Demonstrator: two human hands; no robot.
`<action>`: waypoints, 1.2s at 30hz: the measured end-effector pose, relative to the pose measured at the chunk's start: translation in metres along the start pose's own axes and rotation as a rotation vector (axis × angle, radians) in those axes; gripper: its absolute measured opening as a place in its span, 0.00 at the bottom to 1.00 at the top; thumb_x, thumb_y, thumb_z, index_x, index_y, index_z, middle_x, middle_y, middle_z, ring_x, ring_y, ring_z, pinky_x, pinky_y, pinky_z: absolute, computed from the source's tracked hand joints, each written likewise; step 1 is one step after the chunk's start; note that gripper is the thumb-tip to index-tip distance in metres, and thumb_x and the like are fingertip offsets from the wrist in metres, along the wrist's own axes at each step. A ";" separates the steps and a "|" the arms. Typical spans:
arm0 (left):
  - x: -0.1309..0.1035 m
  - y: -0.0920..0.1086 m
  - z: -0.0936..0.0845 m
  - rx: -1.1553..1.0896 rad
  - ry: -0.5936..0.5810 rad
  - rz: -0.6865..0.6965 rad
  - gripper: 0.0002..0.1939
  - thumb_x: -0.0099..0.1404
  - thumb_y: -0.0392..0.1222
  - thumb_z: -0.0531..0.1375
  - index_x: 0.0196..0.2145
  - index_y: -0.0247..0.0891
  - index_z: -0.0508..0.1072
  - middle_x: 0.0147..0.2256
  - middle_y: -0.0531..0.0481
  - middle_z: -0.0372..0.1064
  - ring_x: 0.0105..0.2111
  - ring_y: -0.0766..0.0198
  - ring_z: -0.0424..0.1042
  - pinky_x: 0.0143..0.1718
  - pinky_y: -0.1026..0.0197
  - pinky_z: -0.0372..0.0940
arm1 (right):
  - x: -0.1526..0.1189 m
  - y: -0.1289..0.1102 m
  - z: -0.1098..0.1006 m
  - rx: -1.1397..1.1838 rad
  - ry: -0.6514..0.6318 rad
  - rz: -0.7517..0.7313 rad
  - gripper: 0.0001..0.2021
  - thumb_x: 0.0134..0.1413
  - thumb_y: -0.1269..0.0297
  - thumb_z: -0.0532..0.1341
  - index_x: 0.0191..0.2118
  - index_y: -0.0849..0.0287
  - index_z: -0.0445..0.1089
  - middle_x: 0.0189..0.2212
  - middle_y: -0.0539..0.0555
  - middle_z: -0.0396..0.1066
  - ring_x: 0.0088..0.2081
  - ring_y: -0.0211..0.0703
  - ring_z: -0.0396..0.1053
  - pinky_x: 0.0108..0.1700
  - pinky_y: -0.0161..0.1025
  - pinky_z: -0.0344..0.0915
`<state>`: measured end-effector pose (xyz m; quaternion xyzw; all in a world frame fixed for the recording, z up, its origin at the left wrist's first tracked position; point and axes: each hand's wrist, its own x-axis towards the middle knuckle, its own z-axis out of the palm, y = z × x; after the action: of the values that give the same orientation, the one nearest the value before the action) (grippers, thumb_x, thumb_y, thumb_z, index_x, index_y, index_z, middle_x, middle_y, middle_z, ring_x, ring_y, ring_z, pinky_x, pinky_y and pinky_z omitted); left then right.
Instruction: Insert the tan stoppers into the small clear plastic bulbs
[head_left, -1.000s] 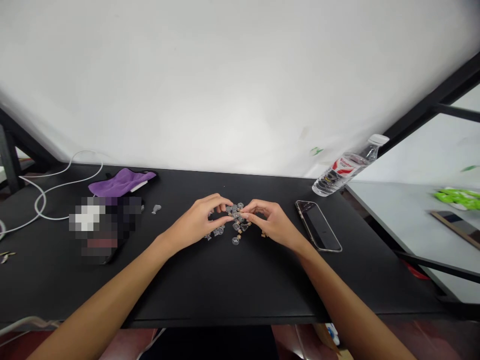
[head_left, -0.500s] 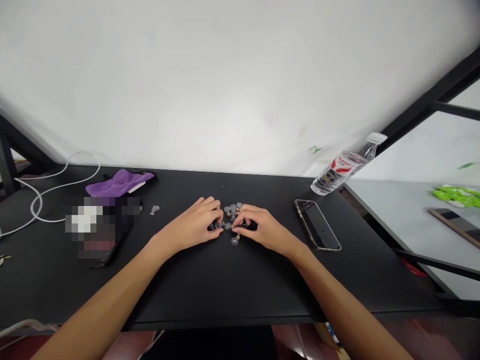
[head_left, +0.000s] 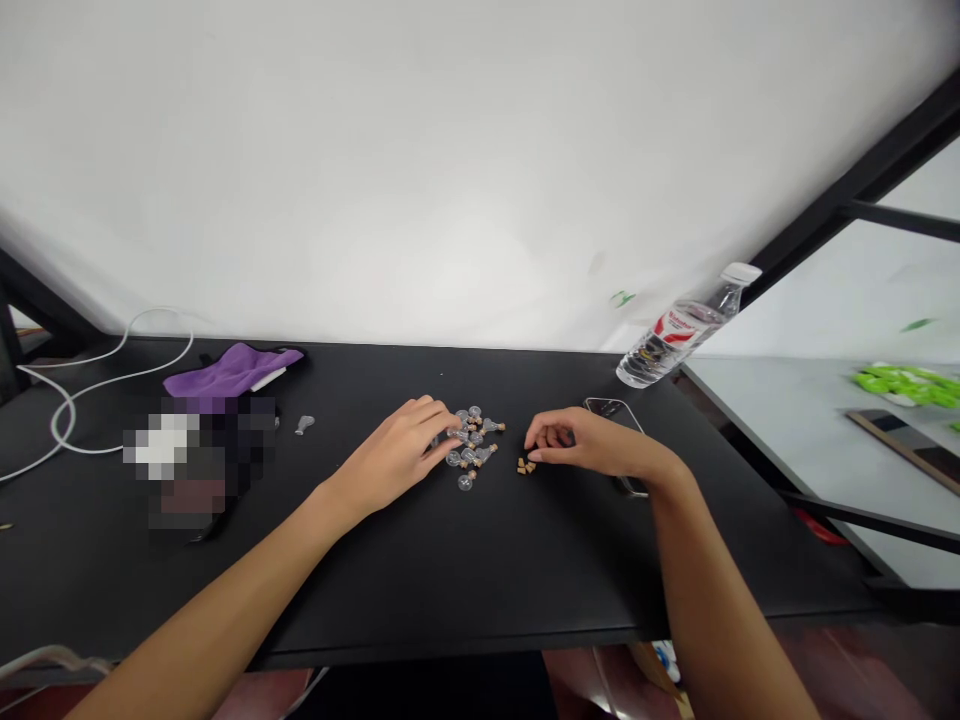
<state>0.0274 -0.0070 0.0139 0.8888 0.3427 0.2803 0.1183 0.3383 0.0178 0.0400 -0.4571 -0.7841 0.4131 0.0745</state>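
Large bottle [head_left: 679, 330]: white cap, clear liquid inside, red-and-white label with red lettering too small to read. Small glass bottles [head_left: 480, 455], several cork-stoppered, contents indiscernible, lie clustered on the black table [head_left: 420, 590] at the left hand [head_left: 397, 455], its fingers curled, grip undeterminable; the right hand [head_left: 577, 440], fingers half-curled and slightly parted, nothing visible between the tips, is beside loose corks [head_left: 526, 466].

table [head_left: 450, 580] is black | corks [head_left: 526, 466] are light brown | from corks: cloth [head_left: 229, 370] at ten o'clock, purple; bottle label [head_left: 679, 327] at two o'clock, red-white
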 end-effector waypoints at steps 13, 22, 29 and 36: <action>0.000 0.002 0.002 0.021 0.034 0.002 0.11 0.76 0.39 0.57 0.53 0.39 0.72 0.44 0.47 0.73 0.44 0.57 0.72 0.52 0.50 0.66 | -0.002 0.002 0.002 0.040 -0.062 -0.006 0.18 0.56 0.47 0.68 0.37 0.58 0.81 0.27 0.53 0.72 0.29 0.42 0.66 0.29 0.36 0.59; 0.001 0.005 0.000 0.017 0.064 0.021 0.10 0.75 0.38 0.58 0.52 0.39 0.73 0.43 0.47 0.74 0.43 0.58 0.72 0.50 0.52 0.66 | -0.002 -0.003 0.002 0.016 0.026 -0.083 0.15 0.59 0.50 0.67 0.36 0.57 0.81 0.33 0.55 0.78 0.32 0.44 0.72 0.33 0.39 0.66; 0.002 0.011 0.003 -0.110 0.085 0.007 0.09 0.74 0.37 0.59 0.51 0.38 0.74 0.42 0.47 0.73 0.43 0.58 0.70 0.47 0.54 0.66 | 0.009 -0.026 0.023 0.189 0.298 -0.264 0.13 0.60 0.53 0.67 0.38 0.58 0.77 0.37 0.56 0.78 0.40 0.47 0.75 0.47 0.44 0.72; 0.000 0.012 0.007 -0.232 0.092 -0.021 0.07 0.73 0.39 0.61 0.48 0.39 0.75 0.40 0.48 0.73 0.42 0.59 0.69 0.45 0.55 0.66 | 0.024 -0.036 0.047 0.218 0.330 -0.403 0.09 0.61 0.58 0.67 0.40 0.58 0.79 0.38 0.56 0.77 0.38 0.44 0.74 0.44 0.42 0.72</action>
<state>0.0380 -0.0160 0.0133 0.8518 0.3221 0.3573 0.2073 0.2779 0.0009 0.0294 -0.3424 -0.7873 0.3921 0.3304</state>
